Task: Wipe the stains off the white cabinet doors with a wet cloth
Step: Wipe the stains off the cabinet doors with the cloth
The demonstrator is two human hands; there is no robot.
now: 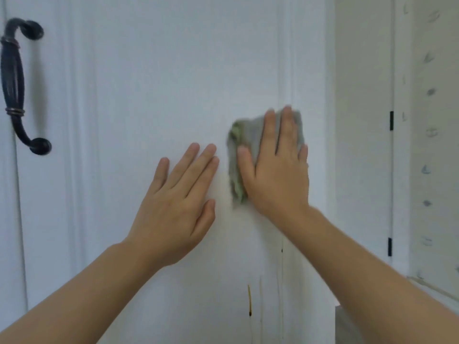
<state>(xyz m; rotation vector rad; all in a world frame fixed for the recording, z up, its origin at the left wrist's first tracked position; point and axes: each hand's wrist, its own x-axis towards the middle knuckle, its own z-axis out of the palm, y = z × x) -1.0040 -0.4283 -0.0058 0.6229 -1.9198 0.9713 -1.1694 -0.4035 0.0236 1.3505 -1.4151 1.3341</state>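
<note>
A white panelled cabinet door [161, 83] fills the view. My right hand [275, 170] lies flat with straight fingers on a grey-green cloth [242, 135] and presses it against the door near the panel's right moulding. My left hand [178, 197] rests flat on the door just left of the cloth, fingers straight, holding nothing. Below the hands a thin yellow-brown drip stain [249, 300] runs down the door, and a small dark speck [282, 250] sits by the moulding.
A dark curved metal handle [15, 85] is fixed at the door's left edge. To the right stands a white side panel [362, 120] with black hinges [391, 120], and beyond it a patterned wall [432, 95].
</note>
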